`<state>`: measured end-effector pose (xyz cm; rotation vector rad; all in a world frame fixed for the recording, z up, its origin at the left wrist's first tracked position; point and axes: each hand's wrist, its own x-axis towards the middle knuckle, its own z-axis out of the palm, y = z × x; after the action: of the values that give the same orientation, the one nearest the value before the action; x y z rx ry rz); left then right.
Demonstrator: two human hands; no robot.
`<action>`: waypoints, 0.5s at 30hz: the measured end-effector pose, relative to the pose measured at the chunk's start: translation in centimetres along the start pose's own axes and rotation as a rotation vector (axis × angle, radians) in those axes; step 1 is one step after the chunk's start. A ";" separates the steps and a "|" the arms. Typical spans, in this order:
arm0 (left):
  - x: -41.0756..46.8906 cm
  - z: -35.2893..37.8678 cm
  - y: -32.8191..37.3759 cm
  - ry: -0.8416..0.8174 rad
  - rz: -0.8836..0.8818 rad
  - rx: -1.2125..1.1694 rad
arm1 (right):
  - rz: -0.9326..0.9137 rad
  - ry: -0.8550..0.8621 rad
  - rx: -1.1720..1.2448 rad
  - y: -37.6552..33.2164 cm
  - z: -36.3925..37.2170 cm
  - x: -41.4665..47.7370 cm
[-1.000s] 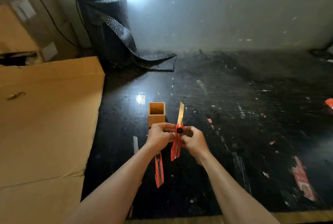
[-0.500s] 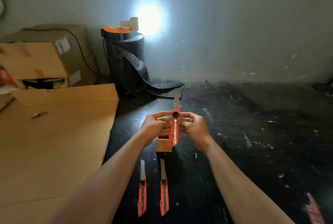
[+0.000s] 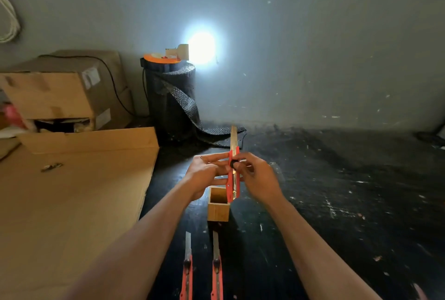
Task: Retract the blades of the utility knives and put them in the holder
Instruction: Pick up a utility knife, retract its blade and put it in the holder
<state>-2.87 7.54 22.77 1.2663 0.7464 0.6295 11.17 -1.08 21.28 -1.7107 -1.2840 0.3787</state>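
I hold a red utility knife (image 3: 233,180) upright between both hands, its long blade pointing up and fully extended. My left hand (image 3: 204,174) grips the body from the left. My right hand (image 3: 258,178) pinches the black slider knob from the right. Just below the knife stands a small square wooden holder (image 3: 218,211), open-topped and with nothing inside it. Two more red utility knives lie side by side on the black floor near me, one on the left (image 3: 187,273) and one on the right (image 3: 216,273), both with blades out and pointing away.
A large flat cardboard sheet (image 3: 72,203) covers the left. Cardboard boxes (image 3: 60,92) stand behind it. A roll of black mesh (image 3: 172,99) with an orange tape reel on top stands by the grey wall. The floor to the right is dark and speckled.
My view has tilted up, so the holder and the two lying knives sit lower in frame. The held knife stays upright in both hands; its blade is still extended.
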 end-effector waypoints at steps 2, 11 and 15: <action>0.2 -0.1 0.2 0.001 -0.007 -0.029 | 0.008 0.002 0.064 0.0 0.0 -0.2; 0.9 -0.1 1.0 0.052 0.016 -0.016 | 0.088 -0.025 0.151 1.1 0.9 -1.7; 1.2 0.1 1.1 0.104 0.041 0.018 | 0.114 -0.027 0.155 1.4 1.3 -2.5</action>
<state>-2.08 8.67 23.63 1.2758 0.8146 0.7276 10.06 -2.61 18.77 -1.6557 -1.1489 0.5559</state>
